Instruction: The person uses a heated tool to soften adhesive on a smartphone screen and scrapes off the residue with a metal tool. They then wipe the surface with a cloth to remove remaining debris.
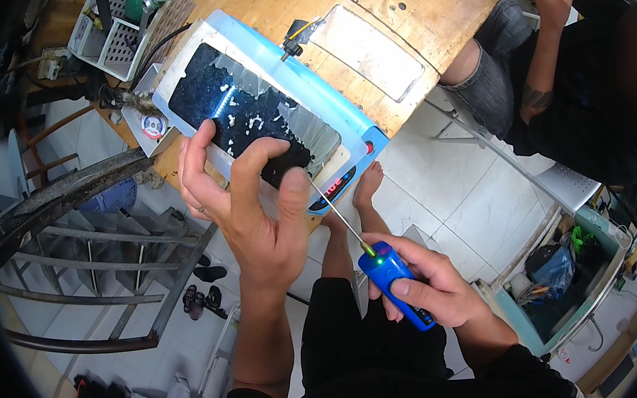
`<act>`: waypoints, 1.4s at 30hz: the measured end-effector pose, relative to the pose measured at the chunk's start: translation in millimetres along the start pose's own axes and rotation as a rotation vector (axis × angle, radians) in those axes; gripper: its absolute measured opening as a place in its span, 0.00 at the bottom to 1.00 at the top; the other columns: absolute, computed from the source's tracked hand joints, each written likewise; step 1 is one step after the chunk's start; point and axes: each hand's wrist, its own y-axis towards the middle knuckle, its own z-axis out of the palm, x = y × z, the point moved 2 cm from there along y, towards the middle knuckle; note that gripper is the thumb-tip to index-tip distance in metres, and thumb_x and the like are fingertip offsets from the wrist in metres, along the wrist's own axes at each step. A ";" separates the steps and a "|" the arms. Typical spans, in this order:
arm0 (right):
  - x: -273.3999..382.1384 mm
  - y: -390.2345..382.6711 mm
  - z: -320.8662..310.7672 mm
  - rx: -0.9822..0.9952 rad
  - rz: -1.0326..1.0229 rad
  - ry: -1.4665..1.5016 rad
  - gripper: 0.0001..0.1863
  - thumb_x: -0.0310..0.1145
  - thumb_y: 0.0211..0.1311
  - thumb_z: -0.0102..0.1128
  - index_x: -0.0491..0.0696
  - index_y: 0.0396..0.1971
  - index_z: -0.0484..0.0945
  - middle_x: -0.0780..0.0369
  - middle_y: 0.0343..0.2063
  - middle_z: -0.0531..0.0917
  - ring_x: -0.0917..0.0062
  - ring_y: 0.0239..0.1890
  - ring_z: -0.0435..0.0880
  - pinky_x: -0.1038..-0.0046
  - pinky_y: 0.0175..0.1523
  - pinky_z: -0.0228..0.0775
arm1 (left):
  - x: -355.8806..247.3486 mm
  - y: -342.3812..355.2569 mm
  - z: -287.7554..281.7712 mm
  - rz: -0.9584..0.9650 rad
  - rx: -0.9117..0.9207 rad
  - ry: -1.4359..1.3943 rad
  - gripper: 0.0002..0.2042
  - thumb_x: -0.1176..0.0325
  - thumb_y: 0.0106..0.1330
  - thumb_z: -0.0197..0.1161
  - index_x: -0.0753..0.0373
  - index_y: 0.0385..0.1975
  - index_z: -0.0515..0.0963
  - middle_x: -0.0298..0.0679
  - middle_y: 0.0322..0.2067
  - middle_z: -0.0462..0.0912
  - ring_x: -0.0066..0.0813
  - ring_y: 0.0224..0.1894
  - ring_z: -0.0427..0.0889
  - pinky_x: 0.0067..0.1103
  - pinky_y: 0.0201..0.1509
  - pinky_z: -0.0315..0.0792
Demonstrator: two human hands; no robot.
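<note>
A dark phone screen (198, 94) lies on a blue heating plate (342, 113), with grey torn film and white crumbs of residue over its surface. My left hand (259, 220) rests its fingertips on the screen's near side, fingers apart and bent, the thumb by the near right corner. In my right hand (444, 288) is a blue electric glue-remover tool (382, 268) with a small green light glowing on it. Its thin metal shaft reaches toward the screen corner beside my left thumb; the tip's exact contact is hard to make out.
The heating plate sits on a wooden table (427, 21) beside a white rectangular tray (371, 54). A white basket of tools (103, 48) stands at the far left. Dark metal railings (82, 261) rise below it. Another person's arm (544, 60) and knee are at the upper right.
</note>
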 end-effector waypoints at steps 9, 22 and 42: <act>2.4 -0.1 -7.9 0.041 0.025 -0.023 0.34 0.42 0.81 0.53 0.43 0.77 0.57 0.59 0.39 0.82 0.79 0.29 0.83 0.76 0.38 0.77 | -5.0 8.0 -4.1 -0.056 0.020 0.097 0.10 0.56 0.72 0.69 0.55 0.42 0.82 0.55 0.67 0.60 0.60 0.75 0.50 0.54 0.74 0.40; 1.5 1.2 -14.4 0.063 0.014 -0.043 0.34 0.42 0.81 0.54 0.42 0.78 0.57 0.58 0.40 0.82 0.79 0.29 0.83 0.76 0.38 0.77 | -0.1 10.3 -3.1 -0.081 0.011 0.149 0.09 0.57 0.78 0.61 0.54 0.42 0.83 0.55 0.66 0.64 0.57 0.74 0.53 0.52 0.74 0.41; 5.2 2.3 -18.4 0.111 -0.003 -0.128 0.33 0.42 0.81 0.53 0.43 0.77 0.57 0.58 0.40 0.82 0.79 0.29 0.83 0.75 0.39 0.78 | -1.6 9.9 -9.1 -0.088 0.067 0.101 0.11 0.54 0.75 0.63 0.54 0.43 0.82 0.57 0.68 0.61 0.57 0.74 0.53 0.51 0.73 0.42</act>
